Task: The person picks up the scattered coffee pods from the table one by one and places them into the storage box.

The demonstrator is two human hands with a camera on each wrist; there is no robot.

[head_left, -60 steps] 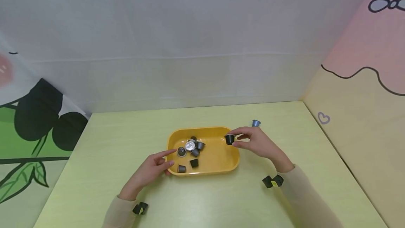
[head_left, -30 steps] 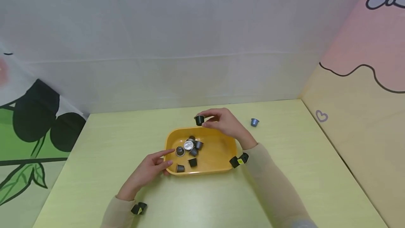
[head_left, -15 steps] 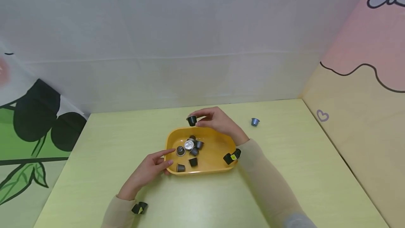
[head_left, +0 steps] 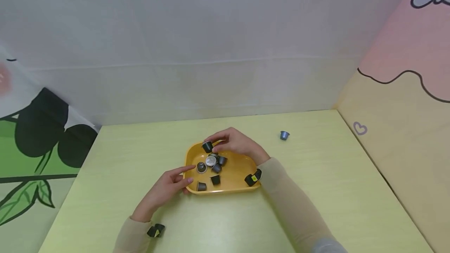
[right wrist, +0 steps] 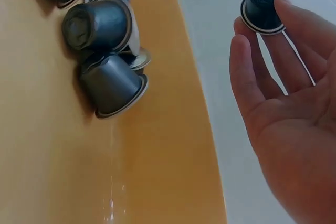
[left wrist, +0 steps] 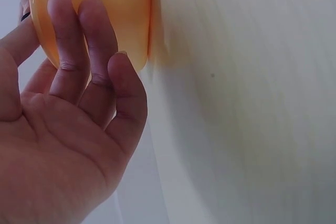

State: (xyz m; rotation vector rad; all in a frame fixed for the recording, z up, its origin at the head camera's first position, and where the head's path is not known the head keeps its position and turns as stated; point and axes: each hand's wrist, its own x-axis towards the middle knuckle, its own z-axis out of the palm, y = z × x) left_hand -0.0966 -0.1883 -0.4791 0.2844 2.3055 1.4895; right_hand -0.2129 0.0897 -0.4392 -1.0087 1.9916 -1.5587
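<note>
Between the thumb and fingers of my right hand (head_left: 236, 143) is a black coffee capsule (head_left: 207, 146), held tilted over the back left rim of the yellow tray (head_left: 234, 175). In the right wrist view the capsule (right wrist: 262, 10) is pinched at its narrow end and rim. My left hand (head_left: 165, 190) grips the tray's left end, thumb and index finger over the rim. Seen from the left wrist, the other fingers press the tray's outer wall (left wrist: 128, 19). Several capsules lie in the tray's left half, among them a silver-lidded one (head_left: 211, 161), a black one (head_left: 215, 180) and a grey one (head_left: 201, 186).
A blue capsule (head_left: 284, 135) stands on the pale table (head_left: 316, 159), behind and right of the tray. White cloth (head_left: 211, 50) hangs along the table's back edge. Printed panels rise on both sides. Small black trackers (head_left: 156, 230) sit at both wrists.
My right hand has carried the black capsule leftward from the tray's right end, behind the back rim, then lowered it toward the left half. The left hand keeps its hold on the tray.
</note>
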